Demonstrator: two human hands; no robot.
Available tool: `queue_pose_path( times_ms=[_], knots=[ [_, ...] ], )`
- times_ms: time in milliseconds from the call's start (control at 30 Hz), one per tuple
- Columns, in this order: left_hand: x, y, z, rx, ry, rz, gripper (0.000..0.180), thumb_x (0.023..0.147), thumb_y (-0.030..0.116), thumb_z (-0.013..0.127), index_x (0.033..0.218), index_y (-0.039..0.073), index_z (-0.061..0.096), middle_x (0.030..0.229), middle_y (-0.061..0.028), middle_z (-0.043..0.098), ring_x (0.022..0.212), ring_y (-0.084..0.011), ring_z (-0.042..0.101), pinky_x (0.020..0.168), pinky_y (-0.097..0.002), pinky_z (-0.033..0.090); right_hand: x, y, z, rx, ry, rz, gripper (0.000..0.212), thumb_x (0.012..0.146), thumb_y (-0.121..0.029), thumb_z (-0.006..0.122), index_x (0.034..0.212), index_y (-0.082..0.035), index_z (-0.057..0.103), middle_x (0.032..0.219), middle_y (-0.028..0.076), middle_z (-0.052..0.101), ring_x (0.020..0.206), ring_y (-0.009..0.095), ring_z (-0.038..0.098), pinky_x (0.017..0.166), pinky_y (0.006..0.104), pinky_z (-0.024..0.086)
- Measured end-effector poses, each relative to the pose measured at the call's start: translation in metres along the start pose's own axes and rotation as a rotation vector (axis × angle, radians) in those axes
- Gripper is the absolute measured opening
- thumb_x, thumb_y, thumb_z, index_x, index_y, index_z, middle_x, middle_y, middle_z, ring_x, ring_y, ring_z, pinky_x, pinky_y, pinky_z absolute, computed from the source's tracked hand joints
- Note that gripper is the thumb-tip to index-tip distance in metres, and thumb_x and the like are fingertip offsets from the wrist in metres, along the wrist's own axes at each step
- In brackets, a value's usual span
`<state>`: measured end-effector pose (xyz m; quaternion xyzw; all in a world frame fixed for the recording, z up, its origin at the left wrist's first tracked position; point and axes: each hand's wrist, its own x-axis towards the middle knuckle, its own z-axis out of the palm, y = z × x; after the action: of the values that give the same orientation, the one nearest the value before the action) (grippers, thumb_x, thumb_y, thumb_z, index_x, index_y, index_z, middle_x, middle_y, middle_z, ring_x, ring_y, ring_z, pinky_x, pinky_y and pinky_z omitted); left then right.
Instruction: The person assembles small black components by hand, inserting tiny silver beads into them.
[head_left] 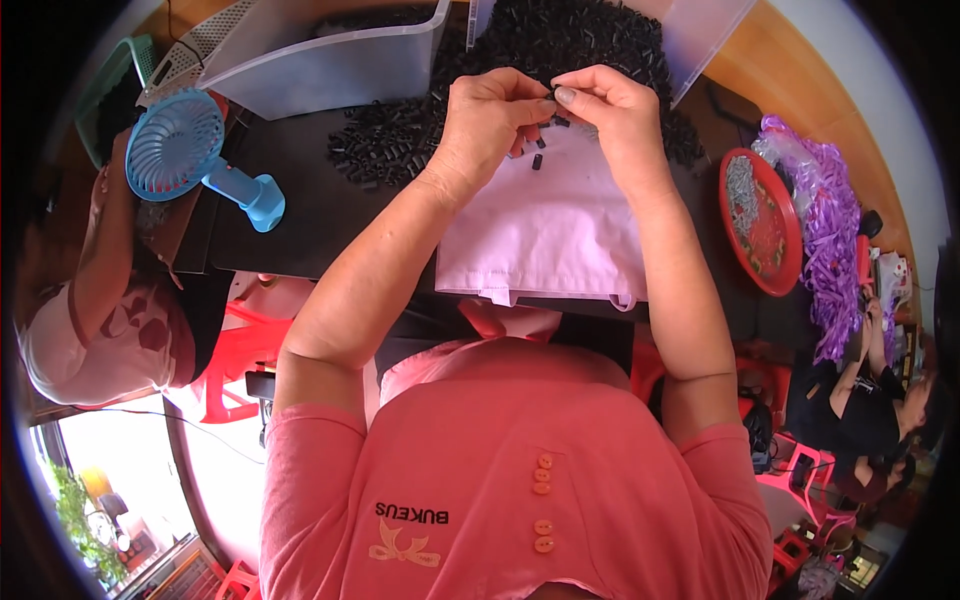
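My left hand [490, 118] and my right hand [615, 105] meet above the far end of a pink cloth [545, 225], both closed in a pinch. A small black piece [553, 91] shows between the fingertips, much of it hidden by them. Just beyond and around the hands spreads a large pile of short black tube-shaped pieces [575, 35]. One loose black piece [538, 161] lies on the cloth below my hands, and more are scattered on the dark table to the left [380, 145].
A clear plastic bin [330, 75] and a blue fan [175, 145] stand left. On the right are a red dish [785, 215] holding small silvery parts [741, 195], and a heap of purple ribbons [830, 230]. Other people sit at the left [110, 330] and right [860, 400].
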<state>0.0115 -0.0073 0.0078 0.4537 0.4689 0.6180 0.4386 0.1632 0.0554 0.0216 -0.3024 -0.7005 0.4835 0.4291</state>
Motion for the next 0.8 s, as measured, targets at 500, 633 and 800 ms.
queue_pose_path(
  times_ms=[500, 633, 800],
  knots=[
    [-0.002, -0.002, 0.0, -0.008, -0.051, -0.035, 0.01, 0.084, 0.004, 0.066, 0.089, -0.003, 0.065, 0.073, -0.0072, 0.065, 0.056, -0.0105, 0.056, 0.043, -0.0231, 0.04, -0.01, -0.001, 0.007, -0.305, 0.064, -0.269, 0.01, 0.081, 0.002, 0.064, 0.091, 0.0, 0.065, 0.081, 0.007, 0.067, 0.073, 0.013, 0.063, 0.065, 0.026, 0.05],
    [-0.003, -0.006, 0.002, 0.062, 0.005, -0.047, 0.008, 0.081, 0.004, 0.068, 0.085, -0.003, 0.065, 0.07, -0.0053, 0.064, 0.055, -0.0088, 0.056, 0.043, -0.022, 0.041, -0.013, 0.008, 0.016, -0.455, 0.183, -0.414, 0.011, 0.08, 0.003, 0.065, 0.09, 0.0, 0.064, 0.08, 0.009, 0.067, 0.072, 0.017, 0.064, 0.064, 0.0279, 0.051],
    [-0.004, -0.005, 0.005, 0.245, 0.071, 0.114, 0.009, 0.078, 0.004, 0.07, 0.083, -0.003, 0.066, 0.068, -0.0037, 0.063, 0.054, -0.0075, 0.055, 0.045, -0.0218, 0.042, -0.011, 0.01, 0.015, -0.314, 0.147, -0.307, 0.014, 0.082, 0.002, 0.064, 0.095, -0.001, 0.066, 0.083, 0.009, 0.068, 0.074, 0.016, 0.065, 0.068, 0.0273, 0.051]
  ],
)
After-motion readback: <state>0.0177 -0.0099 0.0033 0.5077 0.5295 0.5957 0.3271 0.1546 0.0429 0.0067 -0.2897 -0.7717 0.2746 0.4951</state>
